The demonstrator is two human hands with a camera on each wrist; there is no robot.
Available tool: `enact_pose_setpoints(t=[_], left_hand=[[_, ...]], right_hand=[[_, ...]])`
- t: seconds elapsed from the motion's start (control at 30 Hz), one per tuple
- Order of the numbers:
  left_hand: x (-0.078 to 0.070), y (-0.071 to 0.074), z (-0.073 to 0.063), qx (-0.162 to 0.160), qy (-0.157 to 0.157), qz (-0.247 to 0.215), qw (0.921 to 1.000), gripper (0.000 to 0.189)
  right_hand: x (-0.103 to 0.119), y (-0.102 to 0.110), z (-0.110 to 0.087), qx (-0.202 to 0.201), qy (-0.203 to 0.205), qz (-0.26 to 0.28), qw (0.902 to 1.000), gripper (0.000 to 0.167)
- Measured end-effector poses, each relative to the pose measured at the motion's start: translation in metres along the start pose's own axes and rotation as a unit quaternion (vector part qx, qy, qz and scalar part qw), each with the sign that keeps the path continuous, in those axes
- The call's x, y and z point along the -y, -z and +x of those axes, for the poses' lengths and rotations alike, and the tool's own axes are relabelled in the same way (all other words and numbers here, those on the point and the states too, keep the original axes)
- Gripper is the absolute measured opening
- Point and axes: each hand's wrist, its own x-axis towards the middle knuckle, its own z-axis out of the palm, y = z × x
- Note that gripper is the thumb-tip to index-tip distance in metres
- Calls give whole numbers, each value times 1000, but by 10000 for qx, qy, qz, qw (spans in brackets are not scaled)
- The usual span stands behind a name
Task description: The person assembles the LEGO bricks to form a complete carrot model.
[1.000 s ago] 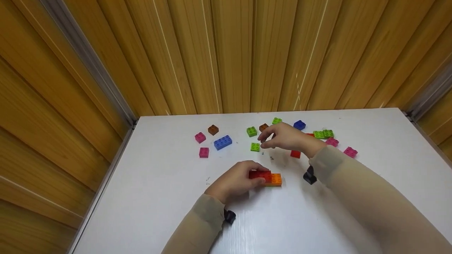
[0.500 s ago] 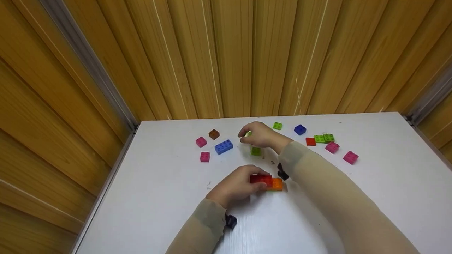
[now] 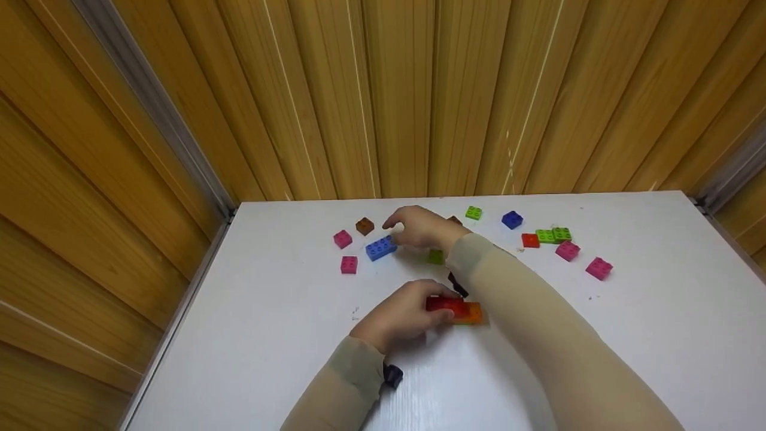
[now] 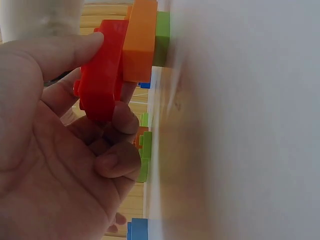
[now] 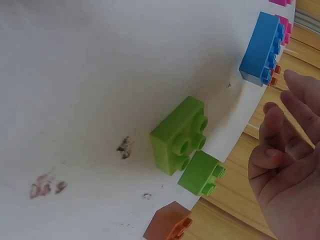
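My left hand [image 3: 400, 314] grips a red building brick [image 4: 104, 70] between thumb and fingers. Directly against that brick sits an orange brick [image 4: 140, 42], with a green brick [image 4: 162, 40] below it on the table; together they form a stack. My right hand [image 3: 421, 227] reaches over the table, fingers bent loosely and holding nothing. Its fingertips are close to a long blue brick [image 3: 381, 247]; in the right wrist view a gap separates hand and blue brick. Beneath the right forearm a green brick [image 3: 435, 257] is partly covered. Another green brick [image 5: 202, 174] appears beside it in the right wrist view.
Left of the blue brick lie two pink bricks [image 3: 349, 264] and a brown brick [image 3: 365, 225]. Toward the right are a dark blue brick [image 3: 512, 219], a small red brick [image 3: 530, 240], green bricks [image 3: 553, 234] and pink bricks [image 3: 599, 268]. Wood-patterned panels [image 3: 395, 102] rise behind the white table [image 3: 263, 281].
My right hand has moved left across the table, from beside the green bricks to the long blue brick. The left hand still holds the red brick in the same place.
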Motion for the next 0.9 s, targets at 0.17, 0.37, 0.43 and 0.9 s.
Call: enact_pose_setpoints(t=[0.17,0.37,0.43,0.9], left_hand=[[-4,-1,1,32,-73,-13,10000,25],[-8,-2,1,30,-4,-31,10000,26],[-8,-3,1,31,4,-16,10000,26],[-3,1,0,-5,75,161,9998,26]], right_hand=[[3,0,0,229,-24,-620,9978,42],[-2,-1,-2,0,-114,-718,9974,36],[-4,-1,-3,-34,-171,-690,9975,34],[-19,25,-13,-296,129,-106,9994,34]])
